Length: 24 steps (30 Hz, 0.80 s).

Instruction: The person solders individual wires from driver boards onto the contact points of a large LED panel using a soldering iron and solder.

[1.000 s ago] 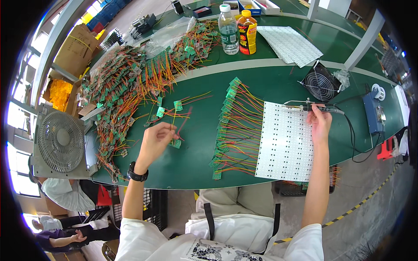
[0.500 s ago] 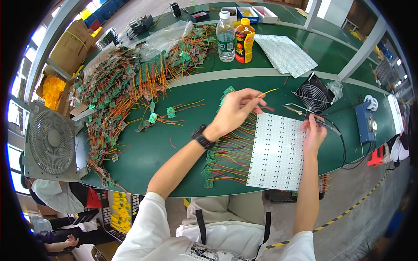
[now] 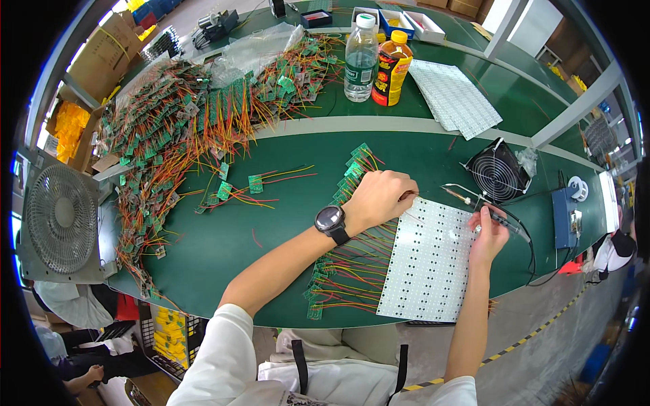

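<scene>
While my right fingers (image 3: 485, 218) hold a black-handled soldering iron (image 3: 506, 224), my left fingers (image 3: 406, 184) bunched, grip hidden, white dotted rectangular sheet (image 3: 426, 264) just beside, wired green circuit boards (image 3: 353, 172) leftward.

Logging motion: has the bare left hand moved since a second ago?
Yes; the left hand moved right across the green table, toward the white dotted rectangular sheet.

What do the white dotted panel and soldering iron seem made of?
White dotted panel: probably coated circuit-board laminate, semi-gloss, judging by its flat form and glare patch. Soldering iron: metal at the front, by its silvery glint; dark handle likely plastic, finish unclear.
</scene>
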Each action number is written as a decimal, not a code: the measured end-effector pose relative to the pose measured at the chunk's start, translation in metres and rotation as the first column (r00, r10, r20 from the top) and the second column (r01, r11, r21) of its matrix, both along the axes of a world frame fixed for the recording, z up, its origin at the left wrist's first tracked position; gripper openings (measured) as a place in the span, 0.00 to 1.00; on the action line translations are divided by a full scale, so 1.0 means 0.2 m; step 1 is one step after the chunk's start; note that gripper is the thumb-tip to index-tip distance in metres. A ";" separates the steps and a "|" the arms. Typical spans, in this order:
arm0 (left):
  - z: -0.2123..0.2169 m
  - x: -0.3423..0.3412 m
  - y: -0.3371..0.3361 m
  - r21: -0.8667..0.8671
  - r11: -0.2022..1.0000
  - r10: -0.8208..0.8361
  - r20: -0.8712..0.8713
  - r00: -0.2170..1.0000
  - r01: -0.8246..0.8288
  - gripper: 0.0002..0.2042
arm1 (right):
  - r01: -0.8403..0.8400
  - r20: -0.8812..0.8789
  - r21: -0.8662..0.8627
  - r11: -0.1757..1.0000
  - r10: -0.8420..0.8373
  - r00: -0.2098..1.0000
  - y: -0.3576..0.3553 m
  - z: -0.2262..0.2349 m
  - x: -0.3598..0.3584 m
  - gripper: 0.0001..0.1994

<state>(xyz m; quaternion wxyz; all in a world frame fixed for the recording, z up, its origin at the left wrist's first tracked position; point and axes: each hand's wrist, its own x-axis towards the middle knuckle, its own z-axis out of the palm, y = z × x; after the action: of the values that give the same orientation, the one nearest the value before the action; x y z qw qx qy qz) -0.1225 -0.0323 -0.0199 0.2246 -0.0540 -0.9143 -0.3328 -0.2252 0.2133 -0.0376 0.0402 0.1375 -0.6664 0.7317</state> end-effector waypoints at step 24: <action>-0.05 0.00 0.01 0.021 0.995 0.095 0.014 0.995 -0.096 0.02 | -0.204 0.106 0.020 0.979 0.201 0.974 0.02 0.00 -0.01 0.09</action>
<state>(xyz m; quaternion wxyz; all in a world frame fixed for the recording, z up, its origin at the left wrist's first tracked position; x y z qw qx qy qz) -0.1218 -0.0311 -0.0309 0.2351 -0.0056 -0.9136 -0.3318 -0.2270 0.2167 -0.0379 -0.0710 0.1672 -0.6611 0.7280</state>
